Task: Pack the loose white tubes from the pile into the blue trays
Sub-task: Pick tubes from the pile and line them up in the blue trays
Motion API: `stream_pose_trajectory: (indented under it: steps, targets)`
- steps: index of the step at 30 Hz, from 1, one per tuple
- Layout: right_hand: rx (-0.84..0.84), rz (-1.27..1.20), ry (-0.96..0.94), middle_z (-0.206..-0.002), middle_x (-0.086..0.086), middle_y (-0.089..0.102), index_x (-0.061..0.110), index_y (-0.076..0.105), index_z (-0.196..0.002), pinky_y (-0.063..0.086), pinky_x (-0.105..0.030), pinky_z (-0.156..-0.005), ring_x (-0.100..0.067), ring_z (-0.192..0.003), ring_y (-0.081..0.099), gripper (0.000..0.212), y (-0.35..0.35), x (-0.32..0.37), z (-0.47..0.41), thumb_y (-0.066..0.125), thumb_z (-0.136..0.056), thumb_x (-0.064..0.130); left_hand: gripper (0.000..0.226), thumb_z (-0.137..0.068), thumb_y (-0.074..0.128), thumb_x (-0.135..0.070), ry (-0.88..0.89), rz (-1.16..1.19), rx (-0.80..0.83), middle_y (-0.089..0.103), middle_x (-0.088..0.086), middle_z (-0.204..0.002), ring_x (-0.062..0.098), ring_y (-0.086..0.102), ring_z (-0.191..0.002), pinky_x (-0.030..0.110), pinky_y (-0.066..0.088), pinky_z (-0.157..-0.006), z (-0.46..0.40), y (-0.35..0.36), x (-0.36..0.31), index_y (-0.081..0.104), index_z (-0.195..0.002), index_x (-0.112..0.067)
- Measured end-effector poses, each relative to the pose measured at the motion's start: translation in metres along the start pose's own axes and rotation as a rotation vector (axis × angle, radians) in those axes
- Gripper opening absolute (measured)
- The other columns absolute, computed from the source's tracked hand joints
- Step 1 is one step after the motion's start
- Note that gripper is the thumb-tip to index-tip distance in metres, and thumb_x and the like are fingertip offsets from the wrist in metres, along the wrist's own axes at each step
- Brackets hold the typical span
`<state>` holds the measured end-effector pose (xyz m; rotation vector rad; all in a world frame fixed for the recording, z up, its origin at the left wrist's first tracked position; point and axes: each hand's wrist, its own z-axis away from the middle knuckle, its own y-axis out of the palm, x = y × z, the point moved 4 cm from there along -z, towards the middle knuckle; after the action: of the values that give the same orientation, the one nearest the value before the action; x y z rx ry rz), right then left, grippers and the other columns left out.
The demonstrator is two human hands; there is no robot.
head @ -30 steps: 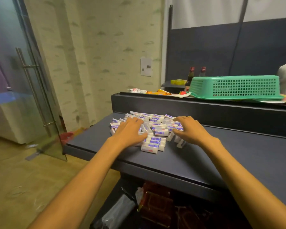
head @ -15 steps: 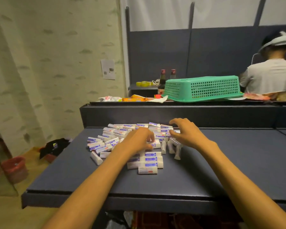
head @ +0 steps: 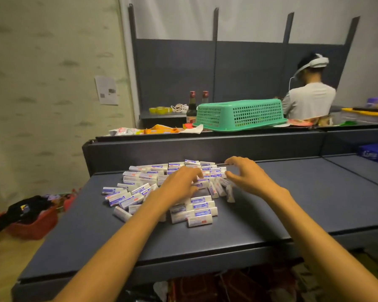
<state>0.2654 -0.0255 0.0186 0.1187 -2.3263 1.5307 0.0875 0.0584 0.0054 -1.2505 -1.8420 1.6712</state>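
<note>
A dark grey counter (head: 314,205) ran along a papered wall, with a raised ledge behind it. Your left hand (head: 179,184) lay on the middle of the pile of white tubes (head: 140,188), fingers curled down among them; whether it actually gripped one, you couldn't tell. Your right hand (head: 247,176) hovered at the pile's right side near the counter's back edge, fingers spread and bent, holding nothing. The tubes sprawled across the counter's back left part. A blue tray (head: 374,154) showed at the far right edge. You seemed to be at the gathering step; next you'd need a firm handful, then a carry rightward.
</note>
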Motion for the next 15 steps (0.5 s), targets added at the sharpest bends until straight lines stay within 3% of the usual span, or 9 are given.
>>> stream_pose_trajectory:
  steps: [4,9,12,15]
  targets:
    - [0.047,-0.015,-0.018,-0.130,0.000,0.059,0.021,0.055,-0.128,0.045,-0.034,-0.097,-0.018,-0.117,0.054,0.036,-0.001,0.002,0.001,0.058,-0.093,0.031,0.031,-0.087,0.068,-0.019,-0.037,0.139,-0.041,0.059,0.000,-0.116,0.010,0.054,-0.088,0.024,0.046,-0.081,0.001,-0.017,0.009,0.061,-0.117,-0.023]
    - [0.161,-0.014,-0.050,-0.129,-0.001,0.059,0.021,0.056,-0.128,0.049,-0.030,-0.093,-0.017,-0.112,0.057,0.037,0.008,0.008,-0.002,0.061,-0.093,0.028,0.029,-0.078,0.077,-0.012,-0.128,0.350,-0.153,0.065,-0.002,-0.102,0.013,0.063,-0.078,0.024,0.052,-0.070,0.006,-0.034,0.016,0.059,-0.101,-0.018]
    - [0.205,-0.013,-0.111,-0.117,0.003,0.063,0.023,0.061,-0.122,0.052,-0.027,-0.084,-0.013,-0.100,0.058,0.032,0.013,0.013,-0.005,0.065,-0.090,0.024,0.029,-0.076,0.080,-0.016,-0.146,0.424,-0.234,0.067,-0.003,-0.098,0.013,0.066,-0.083,0.021,0.053,-0.069,0.009,-0.041,0.021,0.059,-0.095,-0.021]
    - [0.278,-0.002,-0.172,-0.102,0.007,0.060,0.028,0.065,-0.116,0.052,-0.023,-0.074,-0.013,-0.092,0.059,0.030,0.019,0.021,-0.006,0.065,-0.087,0.019,0.027,-0.078,0.078,-0.014,-0.134,0.453,-0.252,0.068,-0.008,-0.103,0.012,0.064,-0.094,0.020,0.051,-0.078,0.011,-0.043,0.024,0.067,-0.098,-0.028]
